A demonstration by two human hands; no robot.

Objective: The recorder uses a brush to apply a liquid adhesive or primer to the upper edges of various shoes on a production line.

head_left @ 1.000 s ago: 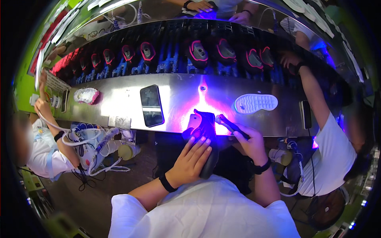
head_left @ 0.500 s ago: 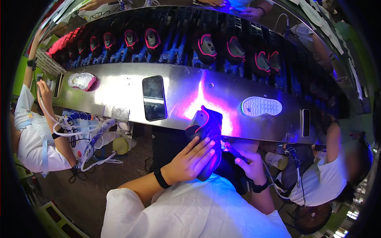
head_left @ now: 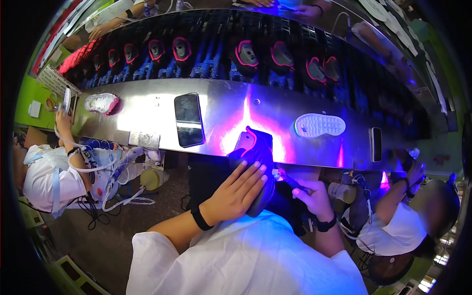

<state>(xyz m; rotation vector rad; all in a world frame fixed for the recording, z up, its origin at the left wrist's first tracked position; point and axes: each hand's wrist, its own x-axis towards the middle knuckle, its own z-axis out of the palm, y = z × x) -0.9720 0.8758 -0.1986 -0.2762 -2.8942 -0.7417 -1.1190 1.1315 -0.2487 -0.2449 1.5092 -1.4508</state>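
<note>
A dark shoe (head_left: 264, 147) with a glowing pink edge line is tilted between my body and the table's front edge. My left hand (head_left: 235, 194) lies over its side with the fingers long and close together, holding it; the thumb is hidden. To the right of the shoe, my right hand (head_left: 314, 197) is closed around a slim dark-handled brush (head_left: 294, 183). Its pale tip is close beside the shoe's right edge; I cannot tell whether they touch. Violet light glares on the metal table (head_left: 147, 113) behind the shoe.
On the table are a black phone (head_left: 189, 120), a white sole (head_left: 320, 126), a white-and-pink sole (head_left: 101, 103) and another phone (head_left: 376, 145). Beyond it, a dark rack (head_left: 216, 49) carries several pink-lined shoes (head_left: 247, 54). Co-workers sit left (head_left: 54, 177) and right (head_left: 398, 226), with tubes (head_left: 123, 169) near the left one.
The brush tip has shifted slightly up along the shoe's edge and shows more clearly. The left co-worker now raises a pale item over the table; the right co-worker's forearm and hand have moved into view.
</note>
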